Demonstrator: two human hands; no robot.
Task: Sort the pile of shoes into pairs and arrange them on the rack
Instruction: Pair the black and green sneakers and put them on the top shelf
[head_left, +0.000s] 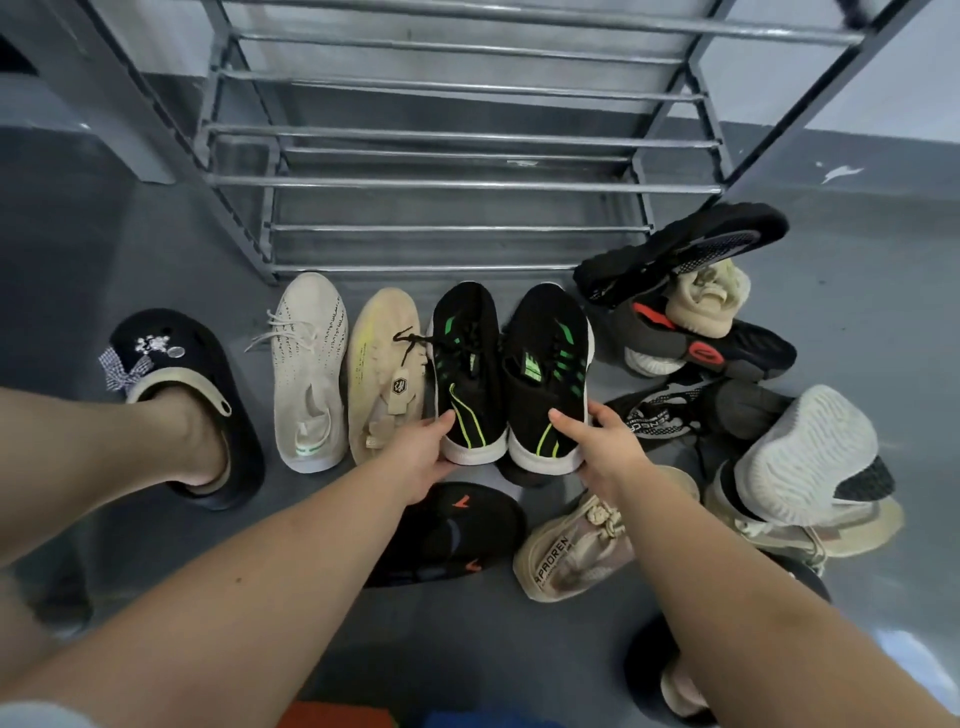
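Two black sneakers with green stripes stand side by side, toes toward the grey metal rack (457, 182). My left hand (421, 457) grips the heel of the left black-and-green sneaker (467, 358). My right hand (605, 447) grips the heel of the right black-and-green sneaker (548, 364). To their left, a white knit sneaker (310, 369) and a beige sneaker (382, 364) lie on the floor. A pile of mixed shoes (696, 322) lies at the right. The rack's shelves hold nothing.
My left foot wears a black clog (182, 395) at the left. A black shoe with orange marks (452, 535) and a beige "APROREN" sneaker (571, 551) lie under my arms. A white-soled shoe (810, 457) lies upturned at the right. The grey floor surrounds everything.
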